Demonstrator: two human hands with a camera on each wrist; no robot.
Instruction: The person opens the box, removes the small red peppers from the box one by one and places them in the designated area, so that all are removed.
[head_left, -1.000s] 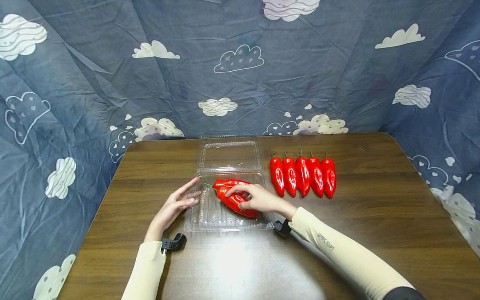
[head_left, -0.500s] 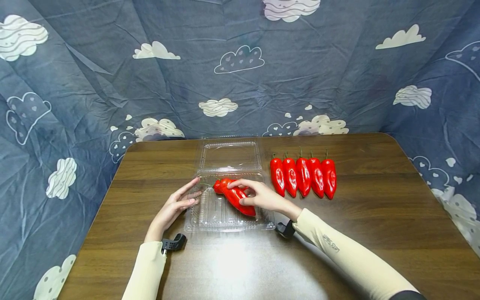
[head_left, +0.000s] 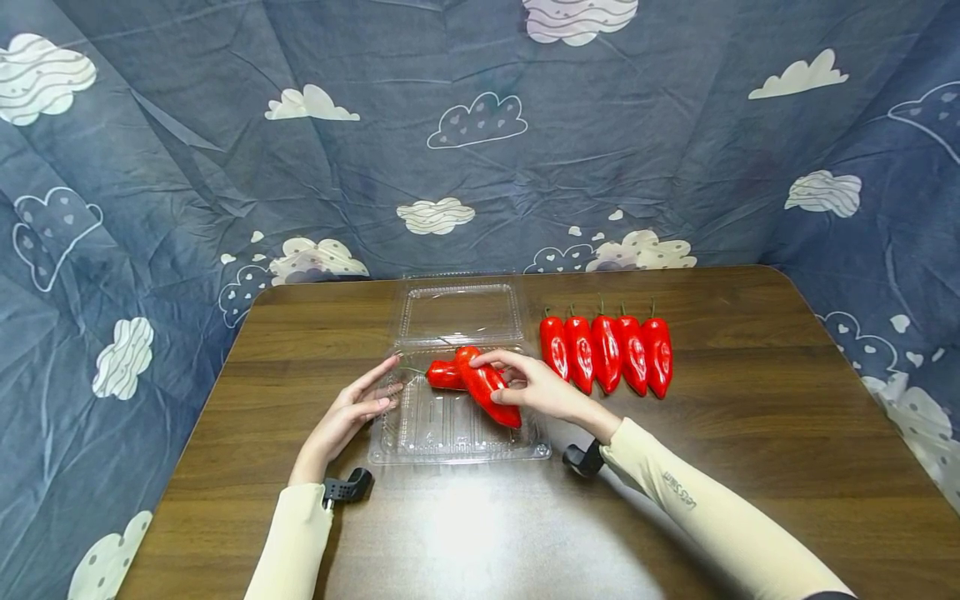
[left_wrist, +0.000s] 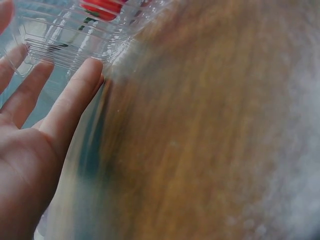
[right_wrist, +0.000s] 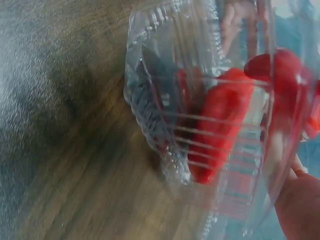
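Note:
A glossy red pepper (head_left: 486, 390) is pinched between the thumb and fingers of my right hand (head_left: 542, 390), slanting over a clear plastic clamshell container (head_left: 408, 452). Inside the container a second red pepper (head_left: 442, 375) lies crosswise, its green stem toward the left wall and its right part hidden behind the held one. The right wrist view shows this lying pepper (right_wrist: 220, 125) through the clear wall, with the held pepper (right_wrist: 285, 75) above it. My left hand (head_left: 337, 425) rests extended fingers against the container's left side; in the left wrist view those fingers (left_wrist: 75, 102) look straight.
The container's lid (head_left: 459, 310) is folded back flat behind its base. Right of it, several red peppers (head_left: 607, 354) lie in a neat row, stems away from me. A wooden table (head_left: 750, 417) is under everything, with a cloud-patterned cloth (head_left: 637, 167) hanging behind.
My right hand has drawn its pepper slightly to the right and turned it steeper, uncovering more of the left end of the pepper beneath. My left hand has stayed in place.

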